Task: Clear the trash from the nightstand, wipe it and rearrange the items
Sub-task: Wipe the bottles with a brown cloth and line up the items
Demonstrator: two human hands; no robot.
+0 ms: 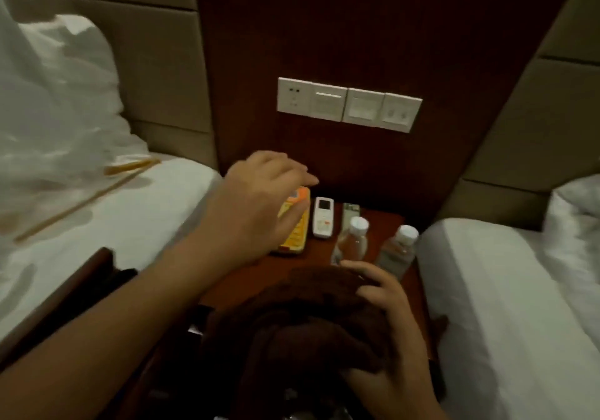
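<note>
The dark wooden nightstand stands between two beds. An orange remote, a white remote and a small grey-green device lie in a row at its back. Two clear water bottles with white caps stand in front of them. My left hand hovers over the orange remote with fingers apart, holding nothing. My right hand grips a bunched dark brown cloth near the nightstand's front.
A white bed with a rumpled pillow and long yellowish sticks lies to the left. Another white bed is on the right. A white switch and socket panel is on the dark wall panel behind.
</note>
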